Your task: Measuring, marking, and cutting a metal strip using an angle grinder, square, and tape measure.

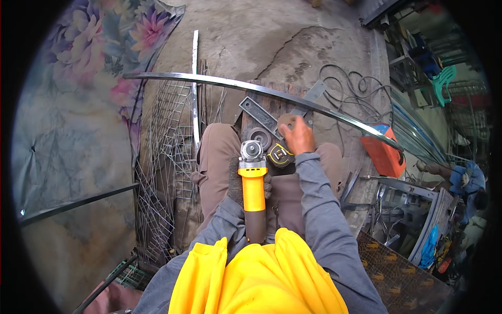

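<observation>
Left hand: the gloved left hand [235, 180] is closed around the yellow angle grinder [253, 183], over the lap.
Right hand: the right hand [299, 137], fingers bent, touches a round disc [285, 121] at 1 o'clock from the grinder.
Hidden: the left fingers are behind the grinder body.

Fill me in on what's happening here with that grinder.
A person sits over a long metal strip lying across the concrete floor. The gloved left hand grips a yellow angle grinder with no disc mounted. The bare right hand holds a grinding disc. Another disc and a tape measure lie beside it.
</observation>
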{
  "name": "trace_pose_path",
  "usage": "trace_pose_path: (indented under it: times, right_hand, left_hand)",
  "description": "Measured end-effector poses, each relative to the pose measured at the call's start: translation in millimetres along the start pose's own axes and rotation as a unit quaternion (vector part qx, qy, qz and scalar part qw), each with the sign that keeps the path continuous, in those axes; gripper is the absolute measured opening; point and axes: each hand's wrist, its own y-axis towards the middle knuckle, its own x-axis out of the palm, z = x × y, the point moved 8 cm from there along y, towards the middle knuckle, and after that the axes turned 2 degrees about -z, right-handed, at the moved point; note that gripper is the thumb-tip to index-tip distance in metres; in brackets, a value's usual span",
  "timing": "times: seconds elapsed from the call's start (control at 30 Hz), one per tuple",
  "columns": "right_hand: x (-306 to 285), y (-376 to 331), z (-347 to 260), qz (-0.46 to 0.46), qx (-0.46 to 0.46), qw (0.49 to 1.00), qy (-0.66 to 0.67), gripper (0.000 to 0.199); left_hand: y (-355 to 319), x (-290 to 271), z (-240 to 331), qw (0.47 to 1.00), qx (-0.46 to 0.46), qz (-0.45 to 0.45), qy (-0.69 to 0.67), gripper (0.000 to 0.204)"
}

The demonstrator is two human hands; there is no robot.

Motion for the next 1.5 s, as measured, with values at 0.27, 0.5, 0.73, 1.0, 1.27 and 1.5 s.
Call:
trace_pose_path:
  times: [0.27, 0.5, 0.73, 1.0, 1.27, 1.5]
  right_hand:
    - [8, 7, 50, -0.023, 0.051, 0.998, 0.015, 0.083]
    - [-35, -20, 29, -0.076, 0.066, 0.921, 0.376, 0.037]
    - [-42, -98, -63, -0.201, 0.018, 0.875, 0.439, 0.027]
    - [-24, -102, -70, -0.194, 0.013, 0.888, 0.416, 0.033]
    - [-27, -103, -67, -0.178, 0.022, 0.918, 0.353, 0.036]
    - [-54, -96, -37, -0.046, -0.004, 0.924, 0.379, 0.034]
  left_hand:
    - [7, 7, 4, 0.998, 0.019, -0.054, -0.033, 0.082]
    - [2, 5, 4, 0.99, 0.058, -0.105, -0.071, 0.082]
    - [12, 1, -1, 0.993, 0.051, -0.053, -0.093, 0.097]
    - [12, 10, 3, 0.992, 0.071, -0.089, -0.052, 0.098]
    - [13, 10, 1, 0.993, 0.059, -0.075, -0.069, 0.098]
    - [15, 11, -2, 0.995, 0.036, -0.068, -0.07, 0.099]
